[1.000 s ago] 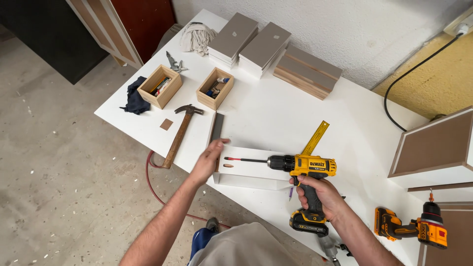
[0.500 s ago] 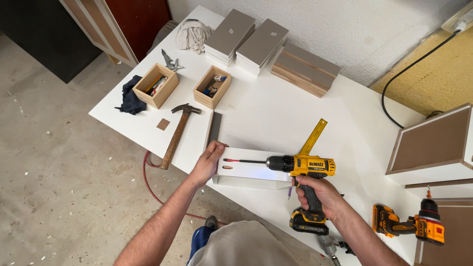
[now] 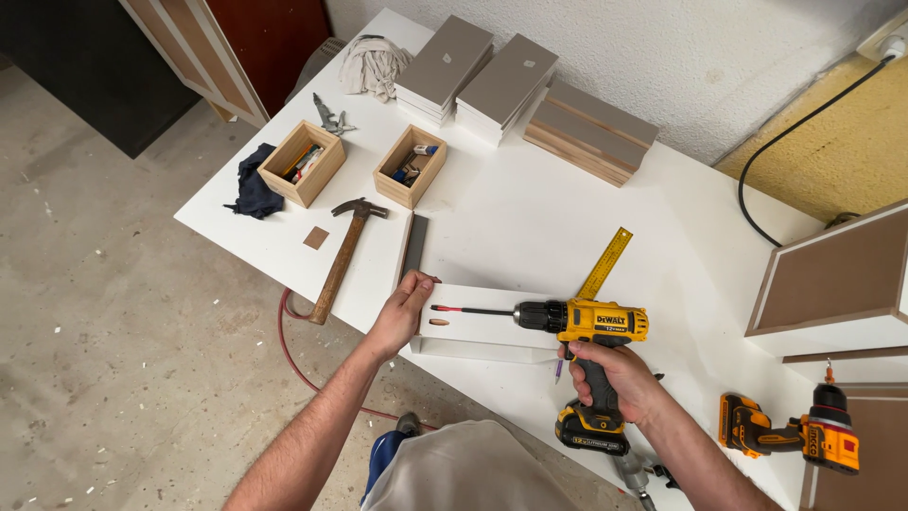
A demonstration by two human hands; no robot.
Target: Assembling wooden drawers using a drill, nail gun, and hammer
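Observation:
My right hand (image 3: 617,378) grips the handle of a yellow cordless drill (image 3: 584,324). Its long driver bit (image 3: 473,309) points left and lies over a white board (image 3: 484,331) near the table's front edge. An oval pocket hole (image 3: 438,322) shows on the board just below the bit's tip. My left hand (image 3: 402,312) presses on the board's left end, fingers over the joint with a narrow upright panel (image 3: 413,244) that runs away from me.
A hammer (image 3: 342,257) lies left of the panel. Two small wooden boxes (image 3: 305,163) (image 3: 410,166), a dark cloth (image 3: 252,189) and stacked boards (image 3: 591,130) sit further back. A yellow square (image 3: 605,262) lies behind the drill; an orange drill (image 3: 794,433) sits at right.
The view has shifted slightly; the drill and both hands stay in nearly the same place on the white board.

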